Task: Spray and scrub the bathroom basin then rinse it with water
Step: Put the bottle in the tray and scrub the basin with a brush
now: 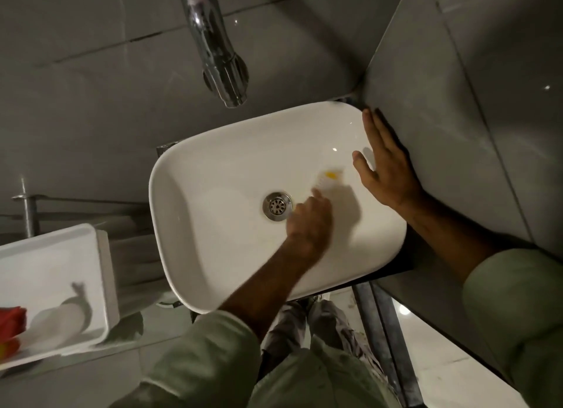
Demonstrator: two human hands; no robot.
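1. We see the wall (91, 103), grey tile, filling the frame from 9 round to 1 o'clock, with a second tiled face meeting it at 2 o'clock.
2. We find the basin (213, 255), white with rounded corners, at the centre of the view, its long axis tilted from 7 towards 1 o'clock. Its bowl looks bare apart from the hands and the brush.
3. We note a white tray (51, 255) at 8 o'clock, well apart from the basin, with a pale bottle lying in it and something red at its left edge.
4. We see the tap (213, 48), chrome, coming down from 12 o'clock; its mouth hangs above the basin's far rim. We see no water running.
5. Our right hand (387, 167) lies open and flat at 3 o'clock, fingers spread along the basin's right rim where it meets the side wall. It grasps nothing.
6. Our left hand (307, 222) reaches in from 6 o'clock and is closed round a brush (330, 179), just right of the drain. Hand and brush are blurred.
7. The brush head shows pale with a yellow patch and sits against the bowl at 2 o'clock from the drain; we cannot tell its shape.
8. The drain (277, 206), a chrome ring with a perforated grate, sits mid-bowl, touching the left hand's knuckles in this view.
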